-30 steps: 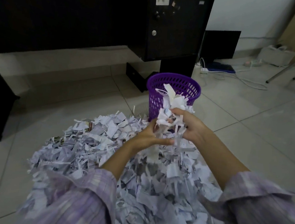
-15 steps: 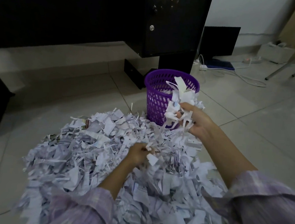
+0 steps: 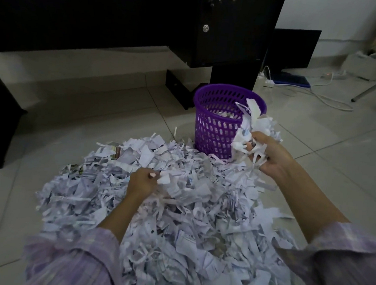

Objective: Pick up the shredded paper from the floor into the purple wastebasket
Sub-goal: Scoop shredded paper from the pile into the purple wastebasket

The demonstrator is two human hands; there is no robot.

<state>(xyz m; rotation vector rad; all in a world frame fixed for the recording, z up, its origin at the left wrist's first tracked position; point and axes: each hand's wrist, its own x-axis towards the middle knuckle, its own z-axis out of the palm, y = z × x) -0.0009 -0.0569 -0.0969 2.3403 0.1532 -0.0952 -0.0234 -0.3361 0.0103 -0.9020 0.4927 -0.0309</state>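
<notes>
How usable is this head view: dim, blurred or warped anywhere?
Head view: dim overall, the black cabinet nearly featureless; wide-angle bend at the edges; the sleeves at the bottom smear out of focus; the purple wastebasket and the wad of shredded paper in the right hand read clearly.

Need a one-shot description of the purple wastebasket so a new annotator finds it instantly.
Start at the big black cabinet at the top of the view and drop to the floor by its foot. The purple wastebasket stands upright there, at the far edge of the shredded paper pile. It is the only purple item, round with lattice walls and some paper scraps inside.
</notes>
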